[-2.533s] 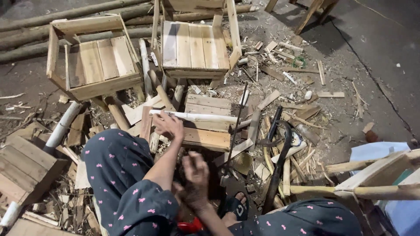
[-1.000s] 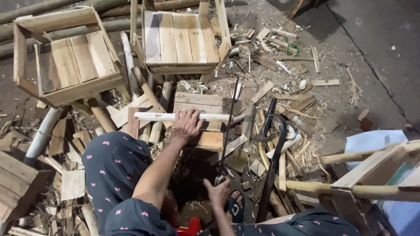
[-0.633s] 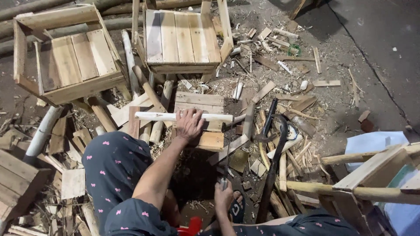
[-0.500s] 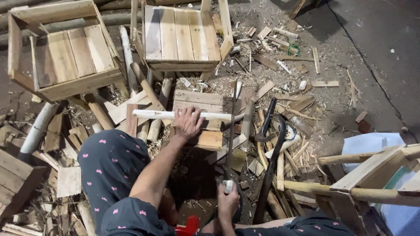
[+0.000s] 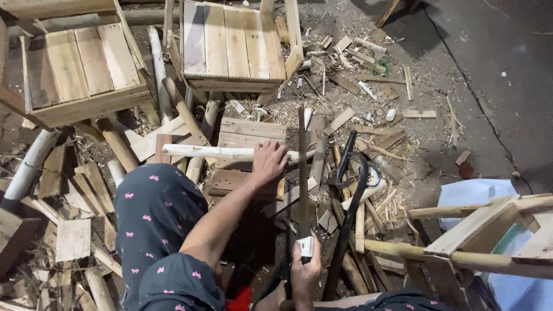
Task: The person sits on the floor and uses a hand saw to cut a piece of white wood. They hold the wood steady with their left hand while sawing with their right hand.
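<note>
1. I see the biggest risk at my left hand (image 5: 268,161): it presses the pale peeled stick (image 5: 222,152) down on the small plank block (image 5: 250,135), and the fingers lie just beside the saw blade (image 5: 302,167). If the blade skips sideways, it could catch them.
2. My right hand (image 5: 304,275) is closed around the saw handle near my lap; a loose grip there could let the blade twist and bind.
3. The stick is round and lies across the block, so I judge it may roll under the stroke.
4. Scrap wood (image 5: 374,201) litters the floor around me; the block could rock on it.
</note>
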